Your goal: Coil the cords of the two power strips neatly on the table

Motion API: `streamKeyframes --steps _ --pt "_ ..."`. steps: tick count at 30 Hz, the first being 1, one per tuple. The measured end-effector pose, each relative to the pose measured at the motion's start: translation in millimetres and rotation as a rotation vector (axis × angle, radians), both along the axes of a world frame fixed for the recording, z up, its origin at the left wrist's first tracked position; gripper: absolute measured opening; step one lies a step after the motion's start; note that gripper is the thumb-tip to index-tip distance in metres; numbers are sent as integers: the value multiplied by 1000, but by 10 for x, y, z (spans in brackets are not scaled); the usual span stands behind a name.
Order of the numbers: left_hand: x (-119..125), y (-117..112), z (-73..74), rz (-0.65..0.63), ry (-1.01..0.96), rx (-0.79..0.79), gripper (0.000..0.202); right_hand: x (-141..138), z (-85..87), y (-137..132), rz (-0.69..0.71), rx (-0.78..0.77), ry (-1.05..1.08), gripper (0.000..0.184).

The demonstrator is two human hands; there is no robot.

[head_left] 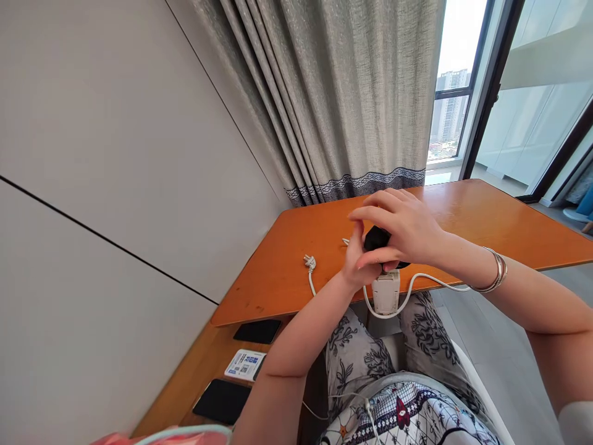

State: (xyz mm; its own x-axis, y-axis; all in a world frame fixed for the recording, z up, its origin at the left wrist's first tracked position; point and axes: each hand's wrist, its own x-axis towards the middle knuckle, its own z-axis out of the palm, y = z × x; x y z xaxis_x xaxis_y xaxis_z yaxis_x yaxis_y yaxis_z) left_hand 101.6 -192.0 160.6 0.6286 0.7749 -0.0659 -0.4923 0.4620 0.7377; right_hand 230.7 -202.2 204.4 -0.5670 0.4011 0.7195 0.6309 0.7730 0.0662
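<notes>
A black blocky piece, seemingly a plug adapter, sits between my two hands above the near edge of the table, mostly covered by fingers. My right hand arches over it from the right, thumb below and fingers curled above. From the left, my left hand is closed around its lower side, thumb raised; its other fingers are partly hidden behind my right thumb. Directly under the hands a white power strip hangs at the table edge, with a white cord looping around it.
On the orange-brown wooden table lies a white plug with its cord. Lower left, a wooden ledge holds two dark flat devices and a white printed card. Beyond the table hang grey curtains beside a window.
</notes>
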Motion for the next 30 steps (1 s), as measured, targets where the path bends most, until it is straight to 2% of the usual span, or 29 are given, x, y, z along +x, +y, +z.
streamKeyframes --steps 3,6,10,12,16,18,21,23,25,27,29,30 --pt "-5 20 30 34 5 100 54 63 -47 97 19 -144 67 67" --pt "-65 51 59 64 -25 125 52 181 -165 206 46 -310 278 62" --pt "-165 100 88 37 -61 123 55 289 -354 288 85 -694 498 48" --pt "-192 123 81 13 -55 132 56 292 -423 289 84 -781 513 43" --pt "-192 151 52 28 -35 130 53 258 -473 280 30 -607 597 36" --pt "-178 156 50 45 -37 115 51 247 -470 291 26 -575 630 38" --pt "-162 163 71 59 -52 83 51 243 -485 330 54 -640 679 45" --pt "-167 172 98 74 -74 50 52 240 -549 365 126 -712 762 55" --pt "-191 183 136 102 -108 18 53 238 -680 401 210 -750 860 64" --pt "-229 195 183 142 -152 1 54 242 -879 428 222 -714 885 64" --pt "-269 202 231 188 -194 1 55 254 -1113 440 134 -582 767 50" --pt "-283 204 253 211 -211 6 55 265 -1224 442 76 -468 667 44"
